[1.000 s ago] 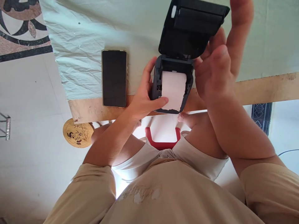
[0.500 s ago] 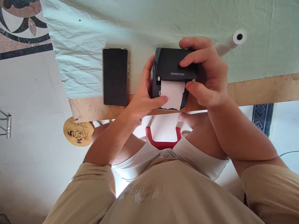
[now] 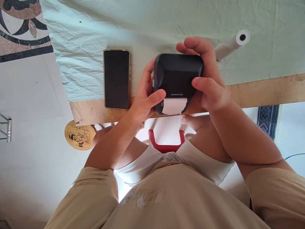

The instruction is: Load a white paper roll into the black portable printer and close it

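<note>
A small black label printer (image 3: 175, 78) rests at the table's near edge with its lid down. A white strip of paper (image 3: 174, 106) sticks out of its front slot. My left hand (image 3: 144, 100) grips the printer's left side, thumb on the front by the paper. My right hand (image 3: 209, 82) is wrapped over the lid's top and right side, thumb pressing on the lid.
A dark phone (image 3: 116, 79) lies face up left of the printer. A white paper roll (image 3: 232, 44) lies on the pale green cloth (image 3: 95, 28) at the right. The wooden table edge (image 3: 267, 90) runs below. A round bamboo stool (image 3: 78, 135) and red stool (image 3: 166, 147) stand underneath.
The printer's lid went from standing open to shut, pushed down by my right hand. The exposed paper roll is covered; only a short strip shows. My left thumb moved up onto the printer.
</note>
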Motion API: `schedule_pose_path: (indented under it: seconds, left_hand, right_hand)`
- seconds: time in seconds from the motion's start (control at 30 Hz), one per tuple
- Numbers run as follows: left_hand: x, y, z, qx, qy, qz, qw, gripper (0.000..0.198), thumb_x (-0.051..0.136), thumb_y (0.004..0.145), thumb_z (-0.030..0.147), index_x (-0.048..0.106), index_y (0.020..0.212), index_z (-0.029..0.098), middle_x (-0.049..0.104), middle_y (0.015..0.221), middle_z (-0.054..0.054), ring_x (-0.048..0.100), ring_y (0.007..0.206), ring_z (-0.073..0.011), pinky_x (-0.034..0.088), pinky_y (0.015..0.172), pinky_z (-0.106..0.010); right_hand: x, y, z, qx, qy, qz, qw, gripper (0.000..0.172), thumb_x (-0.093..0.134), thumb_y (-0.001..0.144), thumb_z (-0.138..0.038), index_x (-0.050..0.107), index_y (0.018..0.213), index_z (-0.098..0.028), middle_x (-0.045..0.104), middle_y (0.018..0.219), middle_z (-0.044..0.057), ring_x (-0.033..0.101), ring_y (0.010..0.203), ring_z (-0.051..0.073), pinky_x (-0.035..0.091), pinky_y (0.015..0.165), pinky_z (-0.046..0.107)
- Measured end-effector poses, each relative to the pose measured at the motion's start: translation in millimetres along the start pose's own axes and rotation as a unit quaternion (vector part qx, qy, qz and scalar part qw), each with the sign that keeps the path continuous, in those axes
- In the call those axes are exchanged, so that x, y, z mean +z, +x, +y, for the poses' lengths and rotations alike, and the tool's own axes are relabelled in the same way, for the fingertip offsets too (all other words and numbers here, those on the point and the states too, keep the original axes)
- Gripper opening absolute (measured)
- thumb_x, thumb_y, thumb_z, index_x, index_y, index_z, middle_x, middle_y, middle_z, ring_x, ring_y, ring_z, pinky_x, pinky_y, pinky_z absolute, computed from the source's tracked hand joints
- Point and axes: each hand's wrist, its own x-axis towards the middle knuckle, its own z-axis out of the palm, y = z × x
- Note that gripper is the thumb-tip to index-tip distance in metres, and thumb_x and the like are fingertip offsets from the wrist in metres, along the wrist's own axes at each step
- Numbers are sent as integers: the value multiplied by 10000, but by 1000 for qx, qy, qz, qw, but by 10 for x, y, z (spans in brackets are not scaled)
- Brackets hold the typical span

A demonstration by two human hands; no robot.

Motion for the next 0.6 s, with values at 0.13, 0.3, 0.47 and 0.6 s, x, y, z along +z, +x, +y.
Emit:
schedule_pose_path:
  seconds: [0.13,0.3,0.47,0.6]
  left_hand:
    - [16,-14,-2,-22,20,34,999,490,684,712,517,553,1125,287,661,1000,-5,570,1223,-252,557,844,-311]
    - [2,-11,-3,-23,0,29,999,414,697,709,477,582,1058,286,661,1032,-13,584,1209,-260,568,850,-323]
    - [-15,-8,-4,-26,16,31,999,479,663,725,502,552,1131,273,636,1036,-6,581,1206,-279,573,804,-338]
    - [-2,-18,0,-25,22,37,999,474,656,729,501,540,1129,273,631,1039,-8,578,1201,-297,573,784,-349]
  right_hand:
    - [-7,1,36,33,8,-49,998,667,507,718,-627,272,1321,-466,618,1155,-39,643,973,214,561,844,405]
    - [-27,-19,13,46,-5,-44,998,721,556,701,-643,272,1333,-444,639,1095,-32,638,967,217,553,827,406]
    - [-25,-18,6,46,0,-39,998,708,579,712,-632,290,1322,-418,653,1053,-25,632,899,203,531,812,386]
    - [-29,-15,10,22,-64,-26,997,716,532,727,-678,300,1333,-377,666,1031,-9,646,848,188,542,781,369]
